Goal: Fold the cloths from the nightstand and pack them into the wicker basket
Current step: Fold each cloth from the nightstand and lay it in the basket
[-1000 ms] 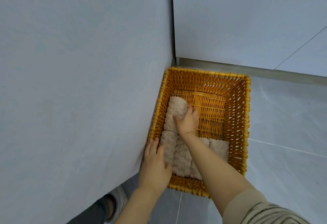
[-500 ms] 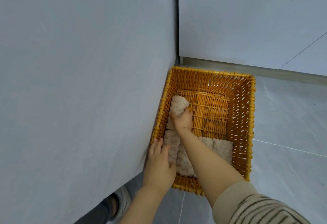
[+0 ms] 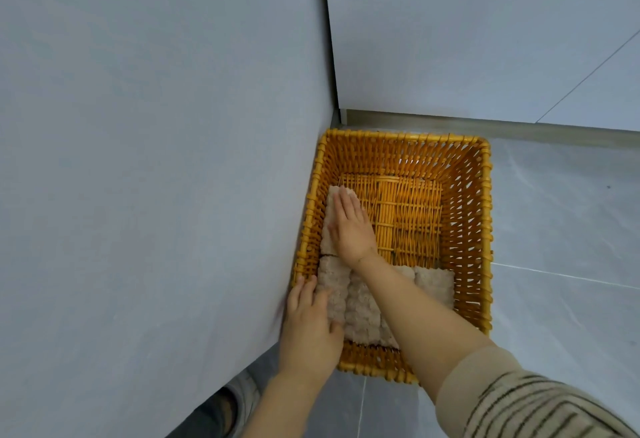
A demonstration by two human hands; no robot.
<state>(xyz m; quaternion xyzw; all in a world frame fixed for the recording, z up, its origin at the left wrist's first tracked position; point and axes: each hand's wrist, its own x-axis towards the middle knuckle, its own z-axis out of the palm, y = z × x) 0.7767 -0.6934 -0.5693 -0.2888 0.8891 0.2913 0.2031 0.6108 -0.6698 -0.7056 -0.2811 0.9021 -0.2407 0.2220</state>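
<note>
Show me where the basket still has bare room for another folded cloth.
Bare wicker floor lies between the cloth under the right hand, the far and right walls, and the near row of cloths. The left side and near end are crowded; the left hand rests there.

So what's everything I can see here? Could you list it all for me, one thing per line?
wicker basket: one, orange-yellow, on the floor in the corner against the grey panel
folded cloths: several, exact count unclear, beige-grey, side by side along the basket's near end
far cloth: one, beige-grey, along the basket's left wall, beyond the row
grey panel: one, pale grey, fills the left side
wall: pale grey, behind the basket, with a baseboard
floor: grey tiles, right of the basket
shoe: one, pale, bottom edge, partly hidden
left hand: rests on the basket's near-left corner, fingers straight on the cloths
right hand: flat, pressing on the far cloth
sleeve: beige with dark stripes, right arm
</note>
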